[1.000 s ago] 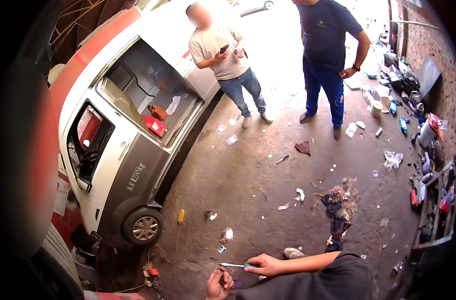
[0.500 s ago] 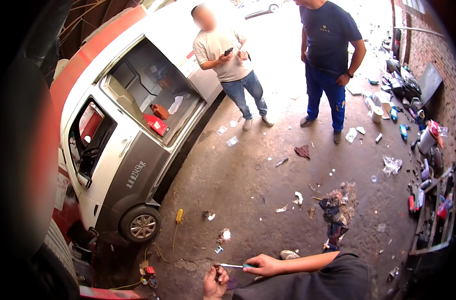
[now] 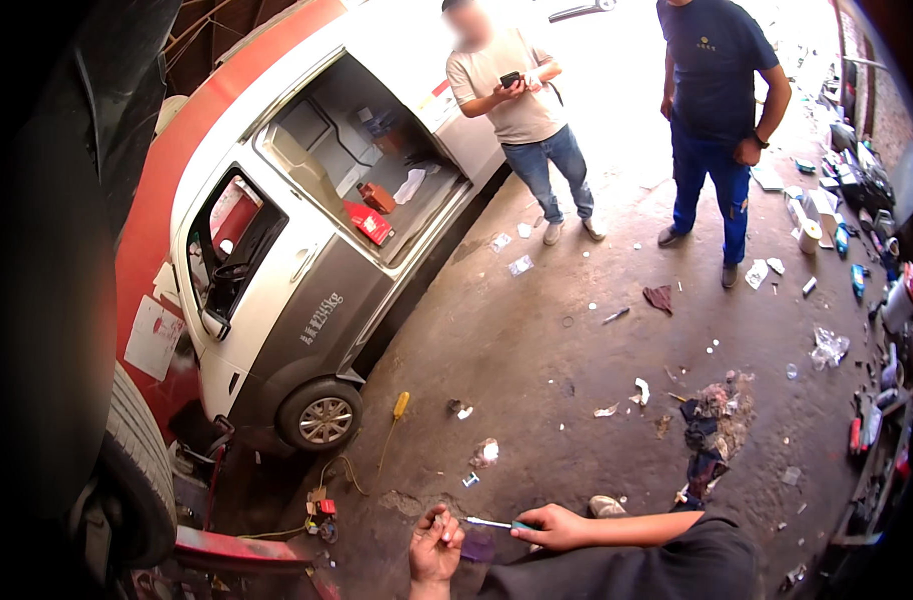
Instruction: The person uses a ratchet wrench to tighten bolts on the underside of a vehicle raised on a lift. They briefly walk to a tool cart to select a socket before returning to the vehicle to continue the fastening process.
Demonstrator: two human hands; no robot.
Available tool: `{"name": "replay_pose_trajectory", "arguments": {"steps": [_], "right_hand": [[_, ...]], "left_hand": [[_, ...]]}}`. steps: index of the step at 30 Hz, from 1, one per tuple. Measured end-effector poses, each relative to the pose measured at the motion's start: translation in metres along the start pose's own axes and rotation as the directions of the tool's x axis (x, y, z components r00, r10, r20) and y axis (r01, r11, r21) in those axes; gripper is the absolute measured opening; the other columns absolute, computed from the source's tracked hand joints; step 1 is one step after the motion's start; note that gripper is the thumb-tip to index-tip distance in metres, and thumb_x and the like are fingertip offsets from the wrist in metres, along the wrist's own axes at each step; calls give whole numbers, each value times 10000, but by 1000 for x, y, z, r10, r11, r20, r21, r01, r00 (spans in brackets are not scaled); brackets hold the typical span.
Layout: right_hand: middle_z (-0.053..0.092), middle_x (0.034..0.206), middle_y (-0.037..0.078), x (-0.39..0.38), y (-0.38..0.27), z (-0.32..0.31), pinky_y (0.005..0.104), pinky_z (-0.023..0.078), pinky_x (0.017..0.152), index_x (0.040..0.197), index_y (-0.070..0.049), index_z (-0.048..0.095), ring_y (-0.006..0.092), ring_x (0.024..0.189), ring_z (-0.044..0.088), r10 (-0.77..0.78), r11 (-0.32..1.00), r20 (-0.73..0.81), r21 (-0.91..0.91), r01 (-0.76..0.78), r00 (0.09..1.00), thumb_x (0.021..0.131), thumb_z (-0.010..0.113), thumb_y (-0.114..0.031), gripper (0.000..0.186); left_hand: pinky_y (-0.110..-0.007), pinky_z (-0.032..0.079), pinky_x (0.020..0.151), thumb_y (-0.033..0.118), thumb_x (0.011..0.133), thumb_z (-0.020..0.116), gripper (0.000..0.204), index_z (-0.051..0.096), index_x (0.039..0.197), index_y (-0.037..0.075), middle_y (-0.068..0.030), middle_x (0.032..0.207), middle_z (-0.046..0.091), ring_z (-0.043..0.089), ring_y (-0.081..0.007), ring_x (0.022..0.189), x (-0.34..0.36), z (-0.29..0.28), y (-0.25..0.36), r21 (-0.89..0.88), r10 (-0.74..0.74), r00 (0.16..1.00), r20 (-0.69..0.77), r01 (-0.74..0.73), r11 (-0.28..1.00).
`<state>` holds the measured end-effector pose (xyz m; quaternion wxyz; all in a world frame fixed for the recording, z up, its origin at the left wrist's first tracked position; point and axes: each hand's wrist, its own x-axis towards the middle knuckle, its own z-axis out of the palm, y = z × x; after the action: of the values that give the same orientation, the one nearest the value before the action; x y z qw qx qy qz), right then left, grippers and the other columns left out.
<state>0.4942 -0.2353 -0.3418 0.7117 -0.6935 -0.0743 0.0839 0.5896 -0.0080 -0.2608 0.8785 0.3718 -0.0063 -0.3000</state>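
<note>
In my right hand [image 3: 552,527] is a screwdriver [image 3: 492,522] with a teal handle and a bright metal shaft. Its shaft lies nearly level and points left, toward my other hand. My left hand [image 3: 436,545] is raised just beyond the tip, palm side partly showing. Its fingers are curled together, and whatever they may hold is too small to make out. A small gap seems to lie between the shaft's tip and those fingers.
A white, red and grey van [image 3: 317,250] with its side door open stands at left. Two people stand ahead, one holding a phone [image 3: 511,79]. Rags [image 3: 705,440], a yellow-handled tool [image 3: 401,405] and scraps litter the floor. A tyre [image 3: 137,470] and red beam [image 3: 242,545] are near left.
The whole view has shifted, so the scene sits farther right. My left hand has turned more upright, and its fingers have come away from the screwdriver's tip. My right hand keeps hold of the screwdriver.
</note>
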Motion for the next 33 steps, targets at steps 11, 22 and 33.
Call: {"name": "replay_pose_trajectory", "arguments": {"steps": [11,22,33], "right_hand": [[645,869,231,14,-33,-10,406,505,700,966,10,631,373,707,601,-98,992,-16,-83,96,995,952,627,-327,337],[653,793,153,24,-86,-14,335,489,648,1211,9,490,239,691,656,-202,979,51,45,200,978,954,572,-106,294],[660,833,162,24,-94,-11,340,503,682,1229,11,489,259,733,678,-218,976,75,32,216,973,954,571,-108,311]], "left_hand": [[-270,359,568,229,966,576,322,609,1150,-33,-5,788,521,457,-103,598,-11,12,16,64,35,993,-115,-28,998],[-243,325,539,243,1016,503,353,627,1143,-62,-18,792,509,413,-86,582,3,60,38,269,273,960,-58,-249,930],[-247,338,544,242,1012,521,366,616,1126,-93,-37,787,547,430,-88,582,-6,66,37,301,260,962,-82,-225,927]]}}
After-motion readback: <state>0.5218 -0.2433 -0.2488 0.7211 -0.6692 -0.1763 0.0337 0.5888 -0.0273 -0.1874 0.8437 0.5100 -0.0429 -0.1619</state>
